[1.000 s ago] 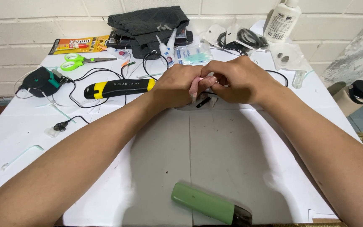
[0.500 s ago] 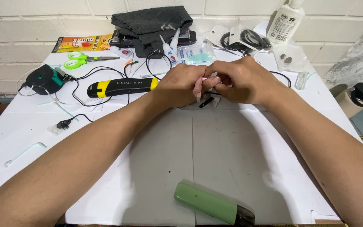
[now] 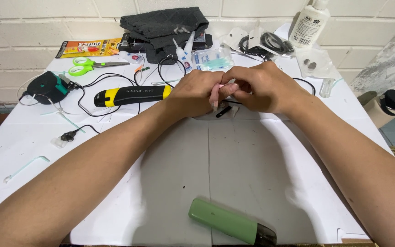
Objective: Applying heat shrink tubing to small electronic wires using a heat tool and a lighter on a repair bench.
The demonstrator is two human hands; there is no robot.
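1. A small pink part (image 3: 216, 93) sat pinched between both hands at mid-bench, just above the white sheet (image 3: 234, 174). Its shape was mostly hidden by fingers.
2. A short black piece (image 3: 223, 111) stuck out below the pink part, tilted, its lower end close to the sheet.
3. Left hand (image 3: 196, 93) was curled around the pink part from the left, fingers folded in, gripping it.
4. Right hand (image 3: 264, 88) closed on the same part from the right, thumb and fingertips pressing at its top. The two hands touched each other.
5. A thin black wire (image 3: 305, 82) ran out from behind the right hand toward the far right.
6. Just left of the left hand lay a yellow-and-black tool (image 3: 131, 95), lengthwise, with a black cord (image 3: 85, 107) looping around it.
7. Farther left: a black-and-teal device (image 3: 46, 87), green scissors (image 3: 88, 65), an orange blister pack (image 3: 88, 46).
8. Behind the hands: a dark folded cloth (image 3: 163, 23), two small glue tubes (image 3: 184, 51), a clear packet (image 3: 213, 58), coiled black cables (image 3: 266, 42).
9. Far right corner: a white bottle (image 3: 311, 23). Off the bench to the right stood a tan jar with a black lid (image 3: 389, 106).
10. Near edge of the bench (image 3: 5, 137): a green case (image 3: 227, 222) with a dark end, lying slantwise, well apart from the hands.
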